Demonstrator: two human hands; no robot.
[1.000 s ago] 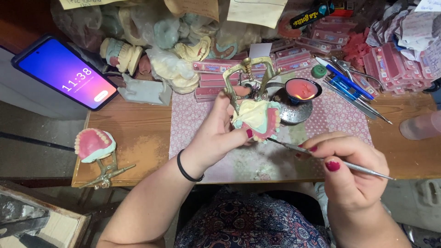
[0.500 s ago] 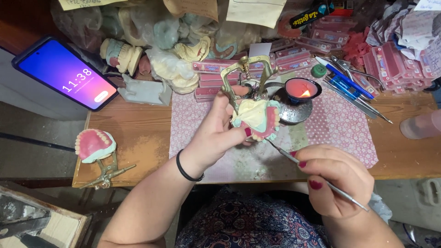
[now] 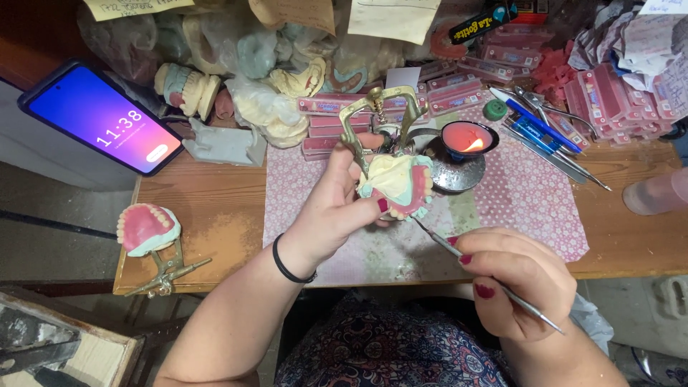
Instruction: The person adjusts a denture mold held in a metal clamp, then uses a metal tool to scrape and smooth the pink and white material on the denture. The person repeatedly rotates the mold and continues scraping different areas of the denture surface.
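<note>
From where I watch, the left hand (image 3: 333, 211) grips a denture model (image 3: 398, 188) on a brass articulator (image 3: 378, 115), fingers wrapped round it, held up above the pink patterned mat (image 3: 530, 208); the palm hides the model's left side and the frame's lower part, so I can't tell how it's seated; right hand (image 3: 519, 283) is closed pen-style on a thin metal wax tool (image 3: 487, 276); its tip sits right at the model's lower edge, touching or just short, too fine to tell; tool's back end sticks out past the knuckles.

Small burner (image 3: 466, 140) with a lit flame just behind the model; phone (image 3: 107, 118) at far left, corner cut by the desk edge; second denture on a stand (image 3: 150, 233) at the left table edge; plaster casts in bags at the back, shapes muddled; something pink cut off at right border.

Versus half a second ago: right hand moved up and left, tool tip closer to the model; left hand and model barely shifted.
</note>
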